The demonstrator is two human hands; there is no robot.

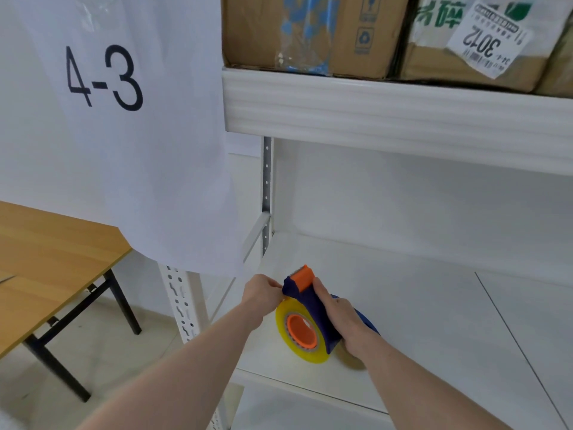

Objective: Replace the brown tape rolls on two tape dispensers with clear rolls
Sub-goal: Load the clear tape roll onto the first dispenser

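Right hand (339,318) wrapped over smooth blue plastic tape dispenser (313,308), fingers curled on frame. Left hand (262,294) at 9 o'clock, fingertips pinching near orange serrated head. Glossy yellowish-clear roll (297,346) on orange hub, 7 o'clock of right hand. All over white metal shelf (434,305); cardboard boxes (310,32) at 12 o'clock.

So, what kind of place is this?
Probably a warehouse or stockroom: white metal shelving, cardboard boxes stored on it, one with a shipping label, and a location sign "4-3".
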